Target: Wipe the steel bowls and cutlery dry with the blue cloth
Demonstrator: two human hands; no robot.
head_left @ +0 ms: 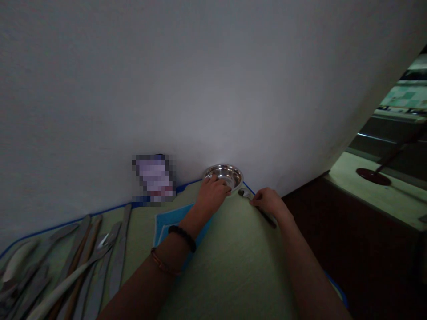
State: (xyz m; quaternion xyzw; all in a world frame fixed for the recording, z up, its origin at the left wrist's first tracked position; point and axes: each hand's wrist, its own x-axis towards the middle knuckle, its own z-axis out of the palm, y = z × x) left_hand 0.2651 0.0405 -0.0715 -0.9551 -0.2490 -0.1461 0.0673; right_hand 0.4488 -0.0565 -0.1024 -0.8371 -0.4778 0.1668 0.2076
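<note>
A shiny round metal bowl point(236, 176) sits at the far end of the table, against the wall. My left hand point(213, 191) reaches over its near rim, the fingers curled into the bowl and closed on that edge. Just right of the bowl lies a spoon point(267, 218), its metal head toward the bowl and its dark handle slanting toward me along the table's right side. My right hand point(269, 203) pinches the spoon near the neck with thumb and fingers. Under my left forearm is a blue cloth point(171, 218), partly hidden.
Several knives, a fork point(106, 240) and wooden-handled utensils lie on the left of the pale green, blue-edged table point(233, 275). A blurred-out upright phone-like object point(155, 178) leans on the wall point(213, 89). A dark red floor point(320, 222) lies beyond the right edge.
</note>
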